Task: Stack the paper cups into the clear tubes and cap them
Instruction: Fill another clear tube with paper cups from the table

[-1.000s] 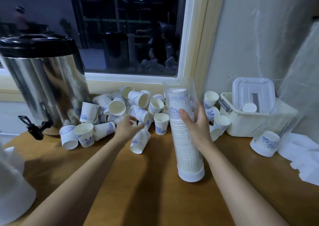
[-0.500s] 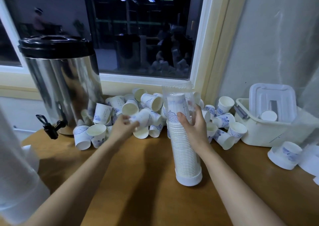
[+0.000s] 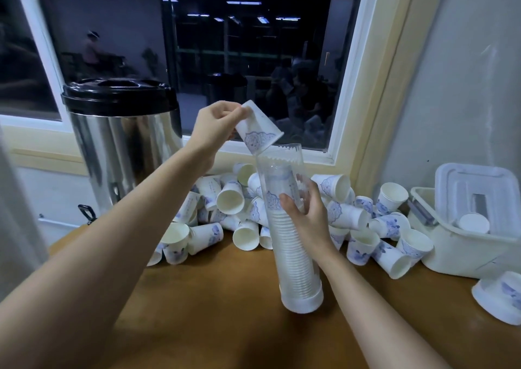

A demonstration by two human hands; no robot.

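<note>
The left grip (image 3: 214,126) is closed in a pinch on the base of a paper cup (image 3: 258,132), held upside down and tilted, mouth facing 5 o'clock. The cup's rim meets the jagged open top of the clear tube (image 3: 282,165); whether it touches cannot be told. The right grip (image 3: 307,213) is curled round the tube's upper half, thumb toward the camera and fingers behind. The tube leans slightly toward 11 o'clock, resting on its white bottom cap (image 3: 303,302) on the table (image 3: 225,326). A stack of nested cups (image 3: 293,256) fills it to just above the right grip.

Behind the tube, from 9 o'clock round to 3 o'clock of it, lies a heap of loose cups (image 3: 231,202), white with blue print, most on their sides. At 10 o'clock of the heap stands a stainless urn (image 3: 124,137) with a black lid. At 3 o'clock of the tube sits a white plastic basket (image 3: 462,253) with a white lid (image 3: 476,188) propped in it. The table is brown wood, set against a dark window (image 3: 225,58) and a grey wall
</note>
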